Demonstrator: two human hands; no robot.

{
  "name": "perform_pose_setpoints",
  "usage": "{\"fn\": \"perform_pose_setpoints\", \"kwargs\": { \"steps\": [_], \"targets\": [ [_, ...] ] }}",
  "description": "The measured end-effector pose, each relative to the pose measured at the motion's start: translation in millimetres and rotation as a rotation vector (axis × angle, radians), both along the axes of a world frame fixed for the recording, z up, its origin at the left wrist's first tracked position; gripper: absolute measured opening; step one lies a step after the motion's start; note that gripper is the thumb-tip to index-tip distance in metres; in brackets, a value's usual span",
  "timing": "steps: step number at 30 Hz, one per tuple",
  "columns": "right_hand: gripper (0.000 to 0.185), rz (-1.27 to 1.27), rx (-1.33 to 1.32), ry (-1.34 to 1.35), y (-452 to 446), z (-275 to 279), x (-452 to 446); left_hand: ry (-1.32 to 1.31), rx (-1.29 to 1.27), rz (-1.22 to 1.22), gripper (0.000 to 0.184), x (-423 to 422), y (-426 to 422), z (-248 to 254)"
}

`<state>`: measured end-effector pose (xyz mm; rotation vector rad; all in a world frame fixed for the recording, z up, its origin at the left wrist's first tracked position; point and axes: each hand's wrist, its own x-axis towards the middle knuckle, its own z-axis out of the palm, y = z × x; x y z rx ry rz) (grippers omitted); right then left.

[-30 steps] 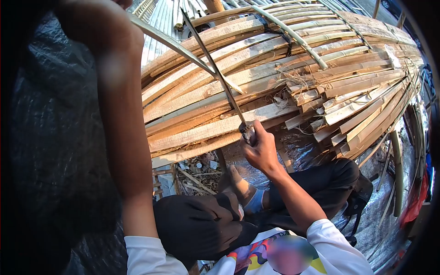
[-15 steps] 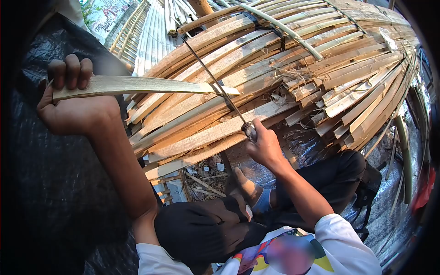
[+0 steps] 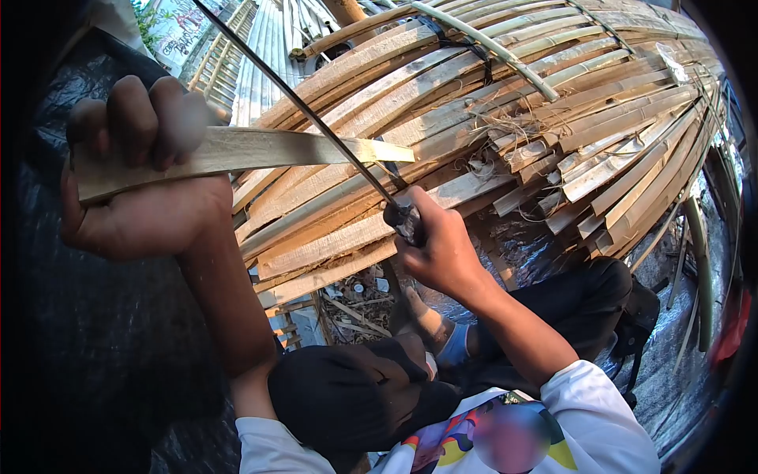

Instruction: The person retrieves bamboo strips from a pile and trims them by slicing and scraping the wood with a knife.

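My left hand (image 3: 150, 166), raised at the left, has its fingers wrapped round a pale bamboo strip (image 3: 276, 148). The strip points right, and its narrow cut end lies over the piled slats. My right hand (image 3: 442, 245) is closed on the dark handle of a long thin blade (image 3: 292, 95). From the handle the blade slants up and left, crossing the strip near its right end. Whether blade and strip touch I cannot tell. Behind both is a big stack of split bamboo slats (image 3: 442, 122).
A round bamboo pole (image 3: 505, 55) lies across the stack, with dark ties beside it. Dark sheeting (image 3: 103, 316) covers the left side. Below are my bent legs (image 3: 347, 395). Silvery sheeting and a black bag (image 3: 636, 316) are at the right.
My left hand came down into view with the strip, which now lies nearly level, then moved closer. Over the last half second my right hand moved left and up with the blade.
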<state>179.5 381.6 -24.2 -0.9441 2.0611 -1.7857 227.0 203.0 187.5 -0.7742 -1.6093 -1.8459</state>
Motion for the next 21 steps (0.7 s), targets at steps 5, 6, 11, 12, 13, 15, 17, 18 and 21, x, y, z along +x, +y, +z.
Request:
{"fn": "perform_pose_setpoints", "kwargs": {
  "steps": [5, 6, 11, 12, 13, 15, 17, 18, 21],
  "targets": [
    [0.026, -0.101, 0.277, 0.043, 13, -43, -25, 0.003, 0.004, 0.007, 0.024, 2, -18, 0],
    [0.026, -0.091, 0.301, 0.1, 17, -33, -30, -0.009, -0.01, -0.013, 0.024, 1, -12, 0],
    [0.027, -0.034, -0.009, 0.033, 19, 48, -14, 0.028, -0.043, -0.059, 0.023, -6, 1, -1],
    [0.027, -0.013, -0.143, 0.054, 18, 56, -12, 0.025, -0.039, -0.05, 0.023, -5, -3, 0],
    [0.027, 0.007, -0.278, 0.077, 17, 59, -12, 0.025, -0.037, -0.048, 0.023, -4, -6, 1],
    [0.026, -0.026, -0.159, 0.036, 10, 31, -7, -0.022, -0.027, -0.094, 0.023, -1, -8, 2],
    [0.027, -0.086, 0.095, 0.04, 1, -20, -10, 0.005, -0.002, 0.02, 0.023, -1, 1, 0],
    [0.028, -0.115, 0.236, 0.079, 3, -42, -15, 0.031, 0.022, 0.133, 0.023, -1, 6, -1],
    [0.026, -0.112, 0.202, 0.08, 8, -22, -33, 0.022, 0.03, 0.162, 0.023, 0, -3, -1]
  ]
}}
